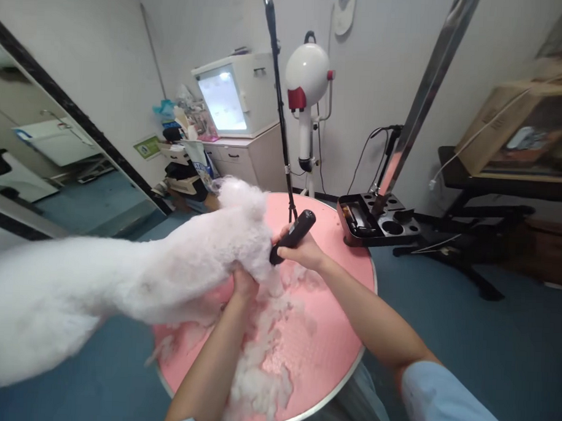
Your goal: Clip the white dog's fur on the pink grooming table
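A white, fluffy dog (187, 256) stands on the round pink table (323, 322), stretching away to the left of the view. My right hand (305, 251) is closed around a black hair clipper (296, 229), whose lower end touches the fur at the dog's near right end. Against the dog's underside rests my left hand (244, 284); its fingers disappear behind the fur, so their grip is hidden. Cut white fur (261, 382) lies in clumps over the table between my forearms and below the clipper.
A black tool tray (377, 232) is fixed at the table's right rim, by a metal post (423, 99). Beyond the far rim rise a thin black pole (280, 94) and a white dryer (307, 67) on a stand. A lit white cabinet (248, 92) stands at the back.
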Motion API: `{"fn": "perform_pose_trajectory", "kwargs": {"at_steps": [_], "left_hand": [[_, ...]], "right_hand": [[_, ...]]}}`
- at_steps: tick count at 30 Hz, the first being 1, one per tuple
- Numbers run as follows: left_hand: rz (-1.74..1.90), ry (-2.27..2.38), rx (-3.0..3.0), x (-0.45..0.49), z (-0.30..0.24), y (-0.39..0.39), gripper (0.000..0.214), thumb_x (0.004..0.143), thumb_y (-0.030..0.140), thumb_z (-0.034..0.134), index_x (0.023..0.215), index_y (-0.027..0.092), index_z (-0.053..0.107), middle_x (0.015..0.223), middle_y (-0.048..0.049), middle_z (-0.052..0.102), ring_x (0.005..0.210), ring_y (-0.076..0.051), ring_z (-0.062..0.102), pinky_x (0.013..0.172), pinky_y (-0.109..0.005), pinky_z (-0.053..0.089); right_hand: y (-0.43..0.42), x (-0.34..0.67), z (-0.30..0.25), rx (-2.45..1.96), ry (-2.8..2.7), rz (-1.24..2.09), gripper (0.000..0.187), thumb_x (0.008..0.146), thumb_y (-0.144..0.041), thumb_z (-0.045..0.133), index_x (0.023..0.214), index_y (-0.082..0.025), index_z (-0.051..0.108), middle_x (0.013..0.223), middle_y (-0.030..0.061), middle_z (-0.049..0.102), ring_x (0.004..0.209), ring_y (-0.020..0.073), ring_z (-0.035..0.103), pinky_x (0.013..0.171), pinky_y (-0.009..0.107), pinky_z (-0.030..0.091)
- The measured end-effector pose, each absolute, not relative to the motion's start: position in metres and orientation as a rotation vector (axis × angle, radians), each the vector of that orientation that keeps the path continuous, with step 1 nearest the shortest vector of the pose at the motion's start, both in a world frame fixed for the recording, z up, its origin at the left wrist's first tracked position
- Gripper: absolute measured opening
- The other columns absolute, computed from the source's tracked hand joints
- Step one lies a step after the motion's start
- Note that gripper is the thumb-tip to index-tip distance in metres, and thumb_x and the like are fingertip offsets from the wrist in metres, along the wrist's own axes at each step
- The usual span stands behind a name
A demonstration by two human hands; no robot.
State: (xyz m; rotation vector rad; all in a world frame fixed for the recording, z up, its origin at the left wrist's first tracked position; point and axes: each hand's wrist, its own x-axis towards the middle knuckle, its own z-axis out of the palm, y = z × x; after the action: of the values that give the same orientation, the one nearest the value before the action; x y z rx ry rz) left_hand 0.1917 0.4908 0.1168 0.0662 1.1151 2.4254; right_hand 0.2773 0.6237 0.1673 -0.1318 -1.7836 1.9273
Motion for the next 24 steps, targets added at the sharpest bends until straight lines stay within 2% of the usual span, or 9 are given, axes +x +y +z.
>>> {"fn": "perform_pose_trajectory", "kwargs": {"at_steps": [3, 5, 7, 12, 15, 21, 24], "left_hand": [[2.483, 1.098, -0.117, 0.194, 0.122, 0.49, 0.052, 0.102, 0.044, 0.027, 0.108, 0.02, 0.072, 0.106, -0.0089, 0.074, 0.118, -0.02, 0.064, 0.098, -0.031, 0.053], [2.518, 1.136, -0.176, 0.195, 0.123, 0.489, 0.049, 0.101, 0.043, 0.029, 0.109, 0.019, 0.072, 0.109, -0.0091, 0.074, 0.12, -0.019, 0.063, 0.099, -0.028, 0.052], [2.545, 1.192, -0.184, 0.195, 0.122, 0.487, 0.047, 0.1, 0.043, 0.032, 0.11, 0.019, 0.071, 0.112, -0.0102, 0.073, 0.12, -0.019, 0.063, 0.099, -0.028, 0.052], [2.567, 1.269, -0.061, 0.192, 0.119, 0.485, 0.046, 0.1, 0.043, 0.033, 0.116, 0.019, 0.069, 0.112, -0.0106, 0.073, 0.111, -0.021, 0.068, 0.092, -0.03, 0.055], [2.541, 1.273, -0.033, 0.191, 0.118, 0.485, 0.048, 0.1, 0.049, 0.034, 0.112, 0.019, 0.07, 0.108, -0.0105, 0.074, 0.108, -0.022, 0.069, 0.088, -0.029, 0.056], [2.554, 1.252, 0.078, 0.194, 0.121, 0.49, 0.049, 0.103, 0.039, 0.028, 0.104, 0.016, 0.071, 0.1, -0.0106, 0.075, 0.108, -0.021, 0.068, 0.093, -0.031, 0.054], [2.618, 1.24, 0.086, 0.197, 0.124, 0.494, 0.046, 0.102, 0.036, 0.028, 0.105, 0.016, 0.069, 0.1, -0.009, 0.074, 0.109, -0.02, 0.067, 0.095, -0.03, 0.053]], "right_hand": [[0.634, 0.281, 0.158, -0.103, -1.752, 2.013, 0.031, 0.058, -0.021, 0.077, 0.082, -0.021, 0.058, 0.081, 0.001, 0.074, 0.072, 0.0182, 0.071, 0.069, 0.035, 0.06], [0.637, 0.279, 0.163, -0.152, -1.592, 1.971, 0.028, 0.065, -0.03, 0.074, 0.085, -0.022, 0.056, 0.086, 0.0021, 0.076, 0.062, 0.0142, 0.066, 0.058, 0.029, 0.056], [0.634, 0.275, 0.168, -0.186, -1.479, 1.916, 0.028, 0.07, -0.035, 0.071, 0.088, -0.023, 0.054, 0.09, 0.0026, 0.076, 0.06, 0.0128, 0.063, 0.053, 0.027, 0.052], [0.614, 0.275, 0.156, -0.186, -1.593, 1.943, 0.03, 0.062, -0.026, 0.075, 0.084, -0.023, 0.054, 0.084, 0.0014, 0.075, 0.081, 0.0199, 0.071, 0.077, 0.038, 0.059], [0.611, 0.285, 0.146, -0.191, -1.712, 1.945, 0.027, 0.059, -0.022, 0.076, 0.079, -0.022, 0.058, 0.08, 0.0008, 0.073, 0.078, 0.0205, 0.071, 0.077, 0.039, 0.059], [0.603, 0.296, 0.172, -0.252, -1.48, 1.73, 0.023, 0.069, -0.03, 0.073, 0.085, -0.024, 0.058, 0.086, 0.0014, 0.074, 0.082, 0.0203, 0.071, 0.082, 0.04, 0.059], [0.592, 0.294, 0.169, -0.217, -1.668, 1.637, 0.024, 0.066, -0.025, 0.076, 0.082, -0.024, 0.059, 0.085, 0.0012, 0.074, 0.082, 0.0209, 0.071, 0.083, 0.039, 0.059]]}}
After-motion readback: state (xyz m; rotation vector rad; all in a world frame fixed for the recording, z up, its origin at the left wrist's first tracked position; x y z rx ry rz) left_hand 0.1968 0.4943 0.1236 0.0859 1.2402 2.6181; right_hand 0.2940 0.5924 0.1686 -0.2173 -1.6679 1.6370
